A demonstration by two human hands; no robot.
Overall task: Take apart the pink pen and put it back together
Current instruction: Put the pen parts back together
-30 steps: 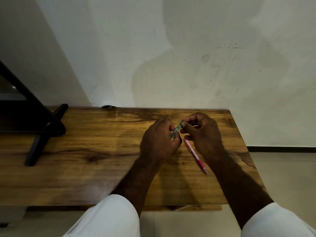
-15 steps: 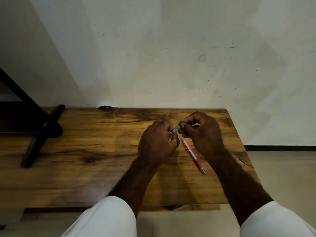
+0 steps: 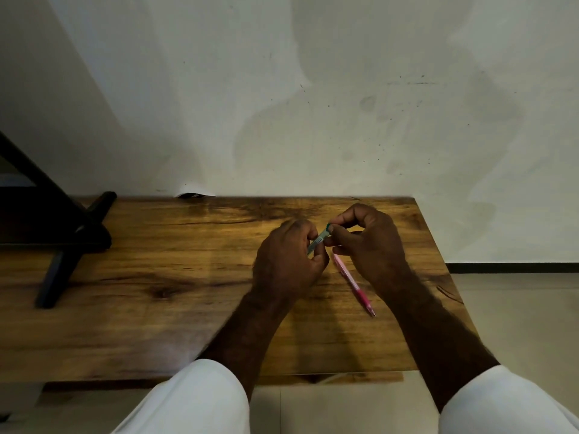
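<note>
Against the pale, scuffed wall point(image 3: 313, 104) stands the wooden tabletop point(image 3: 156, 292), with a black stand point(image 3: 62, 239) resting on its left part. Over the right half of the tabletop you hold both hands close together, your white sleeves point(image 3: 194, 399) at the near edge of the view. Your left hand point(image 3: 286, 261) is curled into a loose fist, its grip clamped on the lower length of a green pen point(image 3: 319, 241) that slants up and to the right. Your right hand point(image 3: 372, 242) meets it from the other side, thumb and forefinger pinched together on the pen's dark green top end. The two hands touch around that pen. The pink pen point(image 3: 354, 285) lies on the tabletop just below and between your hands, in one piece as far as shows, its upper end hidden under your right hand and its tip pointing toward the near right edge. Neither hand grips it.
</note>
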